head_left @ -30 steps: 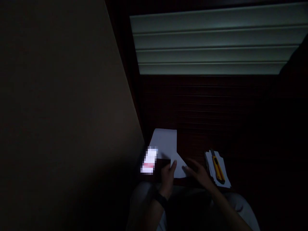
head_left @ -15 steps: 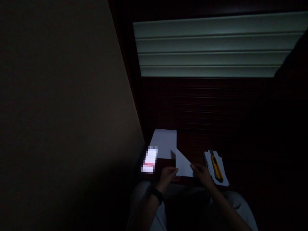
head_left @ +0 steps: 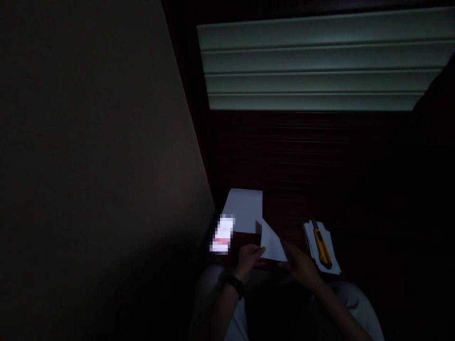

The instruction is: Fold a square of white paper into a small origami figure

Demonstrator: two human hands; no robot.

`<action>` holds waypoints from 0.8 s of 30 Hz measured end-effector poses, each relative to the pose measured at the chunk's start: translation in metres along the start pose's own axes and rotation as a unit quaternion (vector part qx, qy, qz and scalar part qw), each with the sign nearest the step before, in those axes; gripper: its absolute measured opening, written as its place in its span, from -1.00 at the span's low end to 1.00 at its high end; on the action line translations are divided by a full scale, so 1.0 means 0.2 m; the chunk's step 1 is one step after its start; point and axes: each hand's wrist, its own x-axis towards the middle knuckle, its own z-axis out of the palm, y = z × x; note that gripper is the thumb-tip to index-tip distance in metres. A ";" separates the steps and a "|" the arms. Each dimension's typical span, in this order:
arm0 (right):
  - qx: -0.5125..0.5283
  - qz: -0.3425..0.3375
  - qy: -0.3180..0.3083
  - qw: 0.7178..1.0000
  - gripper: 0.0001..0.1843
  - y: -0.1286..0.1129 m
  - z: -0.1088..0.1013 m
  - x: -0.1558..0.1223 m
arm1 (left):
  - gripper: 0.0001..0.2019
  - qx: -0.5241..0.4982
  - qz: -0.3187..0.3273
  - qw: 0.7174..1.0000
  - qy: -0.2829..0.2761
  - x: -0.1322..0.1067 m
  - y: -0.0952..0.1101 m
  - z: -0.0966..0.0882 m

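A folded piece of white paper (head_left: 272,244) with a slanting right edge lies between my hands. My left hand (head_left: 249,259) pinches its lower left corner, with the thumb on top. At the lower right corner is my right hand (head_left: 300,266), its fingers along the slanted edge and its thumb by the bottom edge, closed around the corner. Beyond, a larger white sheet (head_left: 245,208) lies on the dark surface, close to the folded paper's top. To the right, a yellow utility knife (head_left: 322,246) rests on a stack of white paper (head_left: 332,265).
A lit phone (head_left: 222,234), its screen blurred, lies left of my left hand by the grey wall (head_left: 142,142). Dark slatted panelling (head_left: 295,151) with a pale lit band stands ahead. My knees are under the surface's near edge. The room is dim.
My right hand has turned at the paper's right corner: its fingers now reach along the slanted edge and the thumb sits lower. My left hand keeps its pinch. The view has shifted slightly.
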 end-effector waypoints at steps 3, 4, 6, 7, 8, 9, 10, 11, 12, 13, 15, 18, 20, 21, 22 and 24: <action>0.013 -0.006 -0.004 1.000 -0.28 -0.02 -0.02 0.00 | -0.60 0.000 0.006 1.000 0.005 0.00 0.00 0.01; 0.020 -0.002 -0.005 1.000 -0.30 -0.03 -0.02 -0.01 | -0.60 -0.001 0.008 1.000 0.007 0.00 0.00 0.01; 0.040 0.002 -0.007 0.999 -0.33 -0.04 -0.03 -0.01 | -0.60 -0.001 0.010 1.000 0.011 0.00 -0.01 0.01; 0.052 0.001 -0.005 0.999 -0.34 -0.05 -0.04 -0.01 | -0.60 -0.001 0.011 1.000 0.013 0.00 -0.01 0.01; 0.066 -0.002 -0.004 0.998 -0.35 -0.05 -0.04 -0.01 | -0.61 -0.001 0.012 1.000 0.016 0.00 -0.01 0.01; 0.081 -0.006 -0.004 0.997 -0.36 -0.06 -0.05 -0.01 | -0.60 0.000 0.012 1.000 0.019 0.01 -0.01 0.01; 0.095 -0.007 -0.003 0.995 -0.37 -0.07 -0.05 -0.01 | -0.60 0.001 0.012 1.000 0.024 0.01 -0.01 0.01; 0.107 -0.003 -0.001 0.994 -0.38 -0.07 -0.06 -0.01 | -0.60 0.001 0.012 1.000 0.029 0.01 -0.01 0.01; 0.116 0.005 0.001 0.993 -0.40 -0.07 -0.06 -0.01 | -0.59 0.002 0.013 0.999 0.034 0.01 -0.01 0.02; 0.123 0.016 0.003 0.992 -0.42 -0.07 -0.06 -0.01 | -0.59 0.002 0.015 0.999 0.038 0.01 -0.01 0.02; 0.132 0.043 0.002 0.990 -0.44 -0.06 -0.05 -0.01 | -0.58 0.001 0.021 0.999 0.045 0.01 -0.01 0.02; 0.164 0.070 -0.006 0.984 -0.45 -0.04 -0.04 0.00 | -0.56 0.001 0.032 0.998 0.053 0.01 0.00 0.03; 0.216 0.090 0.003 0.972 -0.43 -0.02 -0.03 0.01 | -0.56 0.004 0.038 0.998 0.055 0.01 0.01 0.03; 0.242 0.102 0.011 0.965 -0.41 -0.01 -0.03 0.02 | -0.56 0.007 0.041 0.998 0.056 0.01 0.01 0.03; 0.263 0.116 0.017 0.958 -0.38 0.00 -0.03 0.02 | -0.56 0.009 0.044 0.997 0.057 0.01 0.01 0.02; 0.286 0.143 0.026 0.947 -0.32 0.01 -0.04 0.03 | -0.56 0.015 0.049 0.997 0.056 0.01 0.00 0.02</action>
